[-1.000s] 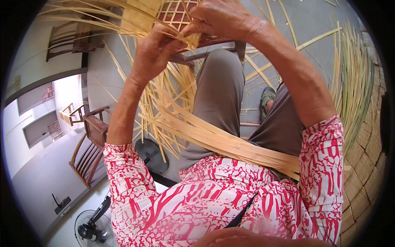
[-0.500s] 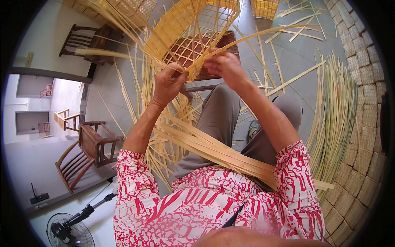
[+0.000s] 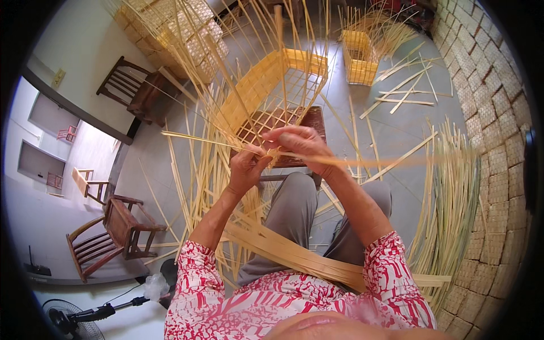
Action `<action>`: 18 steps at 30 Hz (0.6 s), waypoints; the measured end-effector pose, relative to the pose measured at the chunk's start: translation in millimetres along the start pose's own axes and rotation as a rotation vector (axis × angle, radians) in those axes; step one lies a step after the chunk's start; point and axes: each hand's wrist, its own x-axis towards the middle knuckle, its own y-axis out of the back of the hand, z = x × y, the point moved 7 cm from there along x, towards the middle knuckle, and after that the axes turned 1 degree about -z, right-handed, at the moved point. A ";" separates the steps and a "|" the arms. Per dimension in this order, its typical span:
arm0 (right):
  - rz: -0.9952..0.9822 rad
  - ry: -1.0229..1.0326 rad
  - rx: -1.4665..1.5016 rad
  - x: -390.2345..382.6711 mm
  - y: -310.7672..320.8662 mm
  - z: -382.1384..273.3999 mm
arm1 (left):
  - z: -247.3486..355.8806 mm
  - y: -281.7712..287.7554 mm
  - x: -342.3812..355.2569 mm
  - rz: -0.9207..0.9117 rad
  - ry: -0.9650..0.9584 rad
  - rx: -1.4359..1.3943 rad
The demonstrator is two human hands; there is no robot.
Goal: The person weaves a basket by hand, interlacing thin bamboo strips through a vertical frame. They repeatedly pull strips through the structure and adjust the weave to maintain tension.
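Note:
A half-woven yellow basket (image 3: 238,99) of bamboo strips rests tilted on a dark red wooden stool (image 3: 315,120), with long loose stakes standing up from its rim. My left hand (image 3: 246,170) is closed in a pinch on the near corner of the basket. Right beside it, my right hand (image 3: 301,148) bends its fingers over the same corner, closed on a bamboo strip (image 3: 385,162). That strip runs out to the right and is blurred by motion. My fingers hide the exact spot where it meets the weave. Across my lap lies a bundle of wide flat strips (image 3: 294,249).
Long thin strips (image 3: 445,209) lie in a heap on the right, beside a wall of stacked woven pieces (image 3: 504,170). Another yellow basket (image 3: 359,71) stands at the far side. Wooden chairs (image 3: 120,226) and a fan (image 3: 71,317) are on the left.
My head view has tilted up, showing more of the far floor and baskets. The strip at my right hand has swung from pointing up and right to lying nearly level.

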 end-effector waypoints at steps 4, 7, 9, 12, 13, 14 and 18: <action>-0.155 0.118 -0.251 -4.1 -22.5 -4.5 | 10.7 0.7 2.4 0.009 -0.087 0.094; -0.139 0.030 -0.228 -8.6 -6.3 4.0 | 1.4 -11.7 2.4 0.016 -0.038 -0.050; -0.018 0.022 -0.245 -8.2 2.1 13.6 | 4.3 -14.0 2.1 0.015 -0.036 0.023; 0.157 0.098 -0.149 -6.2 5.4 22.8 | -3.8 -15.3 -1.5 0.027 -0.047 -0.028; 0.223 0.089 -0.160 -7.4 11.7 24.3 | -4.8 -14.3 -1.4 0.033 -0.044 -0.037; 0.289 0.080 -0.171 -8.5 17.7 25.8 | -5.7 -13.4 -1.7 0.041 -0.042 -0.029; 0.477 0.143 -0.282 -7.1 34.9 19.9 | -8.7 -12.4 0.5 0.056 -0.030 -0.009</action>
